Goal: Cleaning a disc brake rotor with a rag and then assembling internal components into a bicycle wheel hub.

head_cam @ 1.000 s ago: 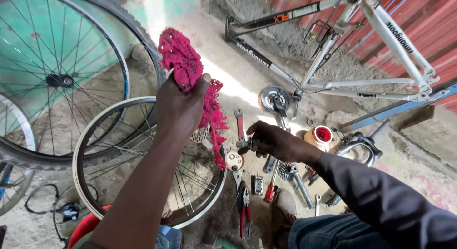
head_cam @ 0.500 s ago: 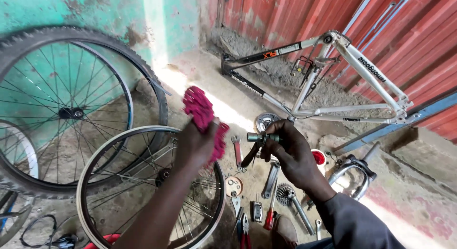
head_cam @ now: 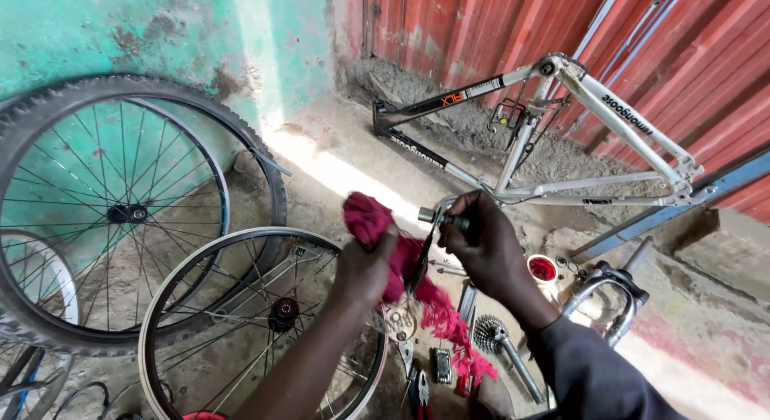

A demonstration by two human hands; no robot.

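Observation:
My left hand (head_cam: pixel 365 267) grips a frayed red rag (head_cam: pixel 425 296) and presses it against a dark metal crank arm (head_cam: pixel 421 255). My right hand (head_cam: pixel 481 247) holds that crank arm by its upper end, where a short axle stub (head_cam: pixel 433 215) sticks out. Both hands are raised above the ground, over a scatter of small tools. The lower end of the crank is hidden by the rag.
A bare rim wheel (head_cam: pixel 257 324) lies below my left arm, a tyred wheel (head_cam: pixel 120 211) leans on the green wall. A silver bicycle frame (head_cam: pixel 561 131) stands by the red corrugated wall. On the ground lie a sprocket cassette (head_cam: pixel 489 333), pliers (head_cam: pixel 421 384), a red-filled tin (head_cam: pixel 543 268) and a fork (head_cam: pixel 601 296).
My right hand lifted the crank arm from the ground tools up to the rag. My left hand brought the rag down and right onto it. The view tilted up toward the walls.

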